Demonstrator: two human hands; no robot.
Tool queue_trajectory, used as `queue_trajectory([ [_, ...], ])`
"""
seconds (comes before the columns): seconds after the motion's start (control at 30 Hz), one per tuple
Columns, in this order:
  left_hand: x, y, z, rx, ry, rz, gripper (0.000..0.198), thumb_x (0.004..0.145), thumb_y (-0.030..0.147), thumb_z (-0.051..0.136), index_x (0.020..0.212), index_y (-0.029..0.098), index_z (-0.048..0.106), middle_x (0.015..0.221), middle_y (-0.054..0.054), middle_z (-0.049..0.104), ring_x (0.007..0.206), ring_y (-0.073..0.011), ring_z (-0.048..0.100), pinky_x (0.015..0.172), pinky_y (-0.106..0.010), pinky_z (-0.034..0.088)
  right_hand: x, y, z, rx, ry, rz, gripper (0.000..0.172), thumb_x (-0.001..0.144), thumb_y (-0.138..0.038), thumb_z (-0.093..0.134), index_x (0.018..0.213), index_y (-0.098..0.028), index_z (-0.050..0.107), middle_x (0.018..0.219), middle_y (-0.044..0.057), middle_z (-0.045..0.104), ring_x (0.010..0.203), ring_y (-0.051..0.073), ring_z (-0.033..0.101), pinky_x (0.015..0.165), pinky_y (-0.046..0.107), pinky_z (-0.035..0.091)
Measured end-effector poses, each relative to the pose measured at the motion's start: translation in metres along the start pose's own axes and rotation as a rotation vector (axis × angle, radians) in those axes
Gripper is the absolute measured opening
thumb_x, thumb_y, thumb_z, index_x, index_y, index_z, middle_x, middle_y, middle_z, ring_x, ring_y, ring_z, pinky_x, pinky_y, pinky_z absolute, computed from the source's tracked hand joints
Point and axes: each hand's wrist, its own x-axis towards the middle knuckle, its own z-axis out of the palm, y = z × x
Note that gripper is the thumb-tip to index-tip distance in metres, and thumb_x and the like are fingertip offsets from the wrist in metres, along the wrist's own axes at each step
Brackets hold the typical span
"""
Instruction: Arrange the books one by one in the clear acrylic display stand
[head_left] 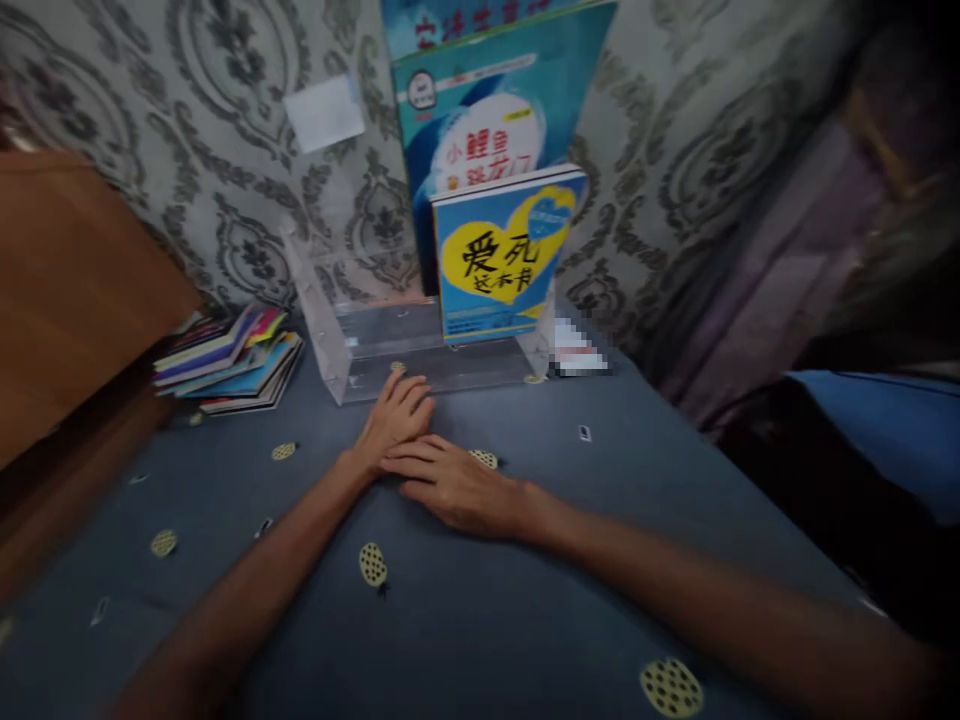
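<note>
My left hand lies flat on the blue-grey patterned cloth, fingers stretched toward the front edge of a clear acrylic book stand. My right hand lies flat beside it, its fingertips touching the left wrist. Neither hand holds anything. In the stand a blue book with a yellow heart cover stands upright, with larger teal books behind it against the wall.
A stack of thin colourful books lies at the left of the stand. A wooden panel rises at the far left. Patterned wallpaper backs the surface. Dark furniture and a blue object are at the right.
</note>
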Motion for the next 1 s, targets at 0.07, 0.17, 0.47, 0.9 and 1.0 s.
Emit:
queue_trajectory([
  [0.07,-0.002,-0.009,-0.014,0.016,0.006,0.009,0.027,0.098,0.016,0.042,0.100,0.019,0.069,0.099,-0.008,0.072,0.107,-0.0219,0.063,0.113,-0.047,0.040,-0.002,0.001,0.002,0.020,0.000,0.008,0.023,0.098,-0.010,0.050,0.103,-0.014,0.072,0.131,0.010,0.068,0.128,0.024,0.054,0.105,0.044,0.047],
  [0.17,-0.007,-0.035,-0.041,0.049,0.042,-0.124,0.029,0.098,0.023,0.041,0.100,0.020,0.069,0.087,-0.007,0.070,0.093,-0.0231,0.062,0.105,-0.046,0.043,-0.003,0.003,0.004,0.062,-0.019,0.063,0.024,0.096,-0.007,0.050,0.106,-0.013,0.071,0.122,0.012,0.072,0.118,0.025,0.060,0.099,0.044,0.052],
  [0.47,-0.057,-0.181,-0.101,0.304,-0.009,-1.049,0.047,0.095,0.033,0.036,0.129,0.006,0.055,0.134,-0.027,0.057,0.128,-0.0395,0.047,0.105,-0.053,0.037,-0.003,0.004,0.005,0.143,-0.037,0.106,0.028,0.096,-0.006,0.046,0.106,-0.014,0.071,0.117,0.011,0.073,0.111,0.023,0.062,0.097,0.042,0.055],
  [0.9,-0.104,-0.250,-0.113,0.223,-0.403,-1.172,0.064,0.095,0.057,0.034,0.135,0.014,0.060,0.138,-0.024,0.061,0.125,-0.0437,0.057,0.098,-0.059,0.043,-0.002,0.008,0.008,0.160,-0.069,0.166,0.028,0.096,-0.008,0.049,0.108,-0.018,0.071,0.117,0.009,0.073,0.113,0.022,0.065,0.098,0.039,0.056],
  [1.0,-0.109,-0.228,-0.115,0.256,-0.390,-1.106,0.063,0.094,0.061,0.037,0.134,0.016,0.060,0.137,-0.021,0.061,0.128,-0.0412,0.054,0.102,-0.057,0.041,-0.002,0.008,0.008,0.159,-0.058,0.154,0.027,0.096,-0.008,0.049,0.108,-0.016,0.072,0.116,0.010,0.074,0.112,0.023,0.065,0.097,0.040,0.058],
])
